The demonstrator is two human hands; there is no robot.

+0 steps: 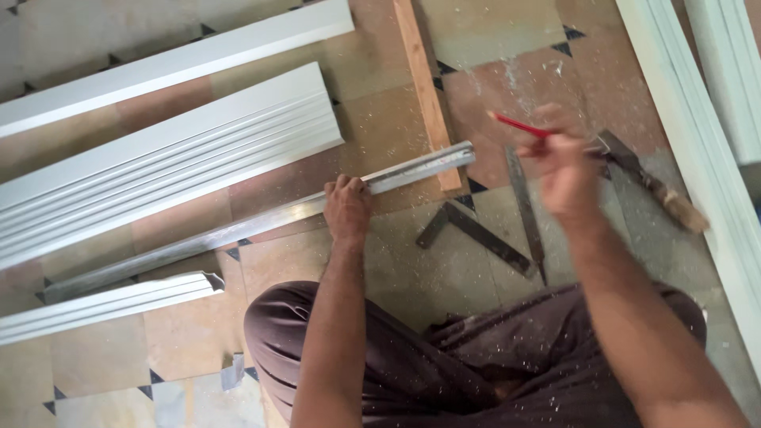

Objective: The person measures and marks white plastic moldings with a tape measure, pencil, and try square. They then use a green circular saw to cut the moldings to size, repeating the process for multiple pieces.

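A long grey metal channel (238, 230) lies slanted across the tiled floor, its right end resting on a wooden strip (424, 87). My left hand (347, 208) grips the channel near its right end, fingers curled over the top edge. My right hand (564, 166) is raised to the right of it, blurred, and holds a red pencil (519, 125) that points up and left. Below my right hand a dark metal try square (476, 231) lies flat on the floor, with a thin steel rule (525, 208) beside it.
Several white profile lengths (166, 150) lie at the left, another long white frame (697, 158) runs down the right side. A hammer or brush with a wooden handle (658, 190) lies at the right. Metal filings dust the floor and my dark trousers (476, 364).
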